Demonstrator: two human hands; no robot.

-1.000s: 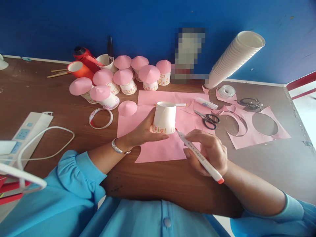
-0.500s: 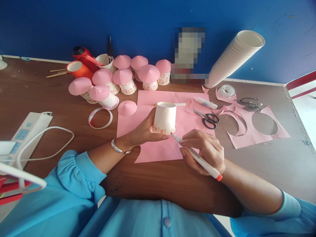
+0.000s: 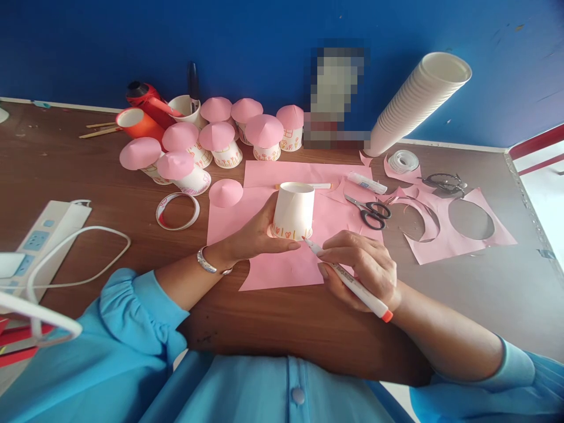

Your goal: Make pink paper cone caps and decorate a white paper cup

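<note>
My left hand (image 3: 259, 235) is wrapped round a white paper cup (image 3: 294, 208), which is held upside down above pink paper (image 3: 282, 273). Small orange and yellow marks run along the cup's rim. In my right hand (image 3: 361, 267) is a white marker pen (image 3: 356, 285) with an orange end, gripped like a pencil. Its tip points at the rim of the cup, touching or very close to it. Left of the cup lies a pink paper cone (image 3: 226, 192). Black-handled scissors (image 3: 373, 214) rest on the paper to the right.
Several decorated cups with pink cone tops (image 3: 264, 132) stand at the back left. A tall stack of paper cups (image 3: 418, 100) leans against the blue wall. Cut pink scraps (image 3: 440, 249) lie at right, a tape ring (image 3: 177, 211) and a power strip (image 3: 44, 241) at left.
The pen in my right hand has shifted slightly left along the cup's rim. My left hand still holds the cup in nearly the same place.
</note>
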